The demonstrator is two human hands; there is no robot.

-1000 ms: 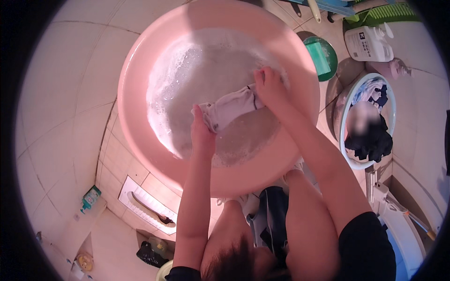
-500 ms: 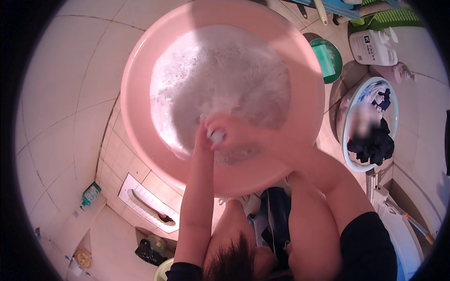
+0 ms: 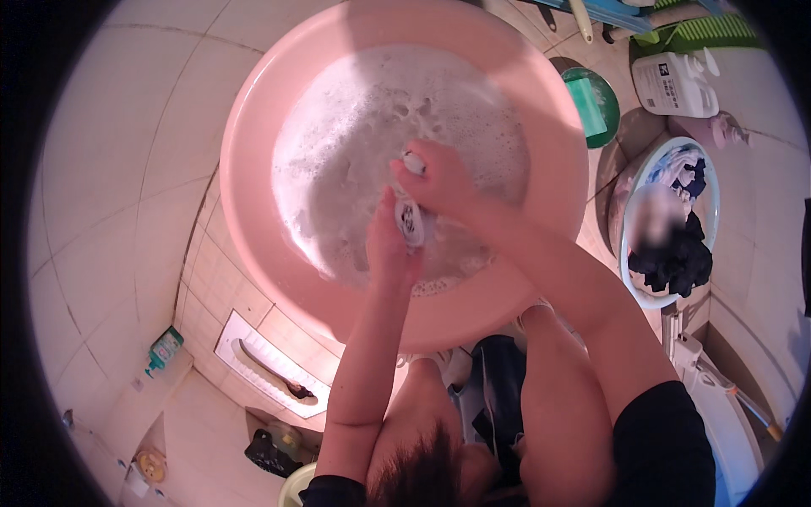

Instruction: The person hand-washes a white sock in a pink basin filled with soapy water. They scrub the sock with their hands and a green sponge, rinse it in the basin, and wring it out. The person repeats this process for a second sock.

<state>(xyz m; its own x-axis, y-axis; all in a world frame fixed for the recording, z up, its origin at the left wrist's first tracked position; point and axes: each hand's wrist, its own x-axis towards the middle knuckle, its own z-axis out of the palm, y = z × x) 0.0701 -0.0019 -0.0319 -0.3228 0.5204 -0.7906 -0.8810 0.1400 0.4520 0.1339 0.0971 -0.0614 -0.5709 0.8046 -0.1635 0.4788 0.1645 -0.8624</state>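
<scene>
Over a big pink basin (image 3: 253, 194) of foamy water (image 3: 338, 127), both my hands grip wet white cloth. My left hand (image 3: 390, 245) is closed on a small white cloth with a dark print (image 3: 410, 221), whose exact kind I cannot make out. Just above and to the right, my right hand (image 3: 443, 176) forms a fist around a bunched white piece that pokes out between the fingers. Whether both pieces belong to the same cloth I cannot tell.
At the right stands a light-blue-rimmed tub (image 3: 623, 253) of dark and white clothes. A green bowl (image 3: 610, 114) holding a pale green block and a white pump bottle (image 3: 673, 86) are beyond it. A squat toilet (image 3: 270, 365) lies lower left, near a green bottle (image 3: 164, 351).
My hands were pressed together near the basin's near side. Now they are apart: the right has moved up and right, and the printed white cloth shows in my left.
</scene>
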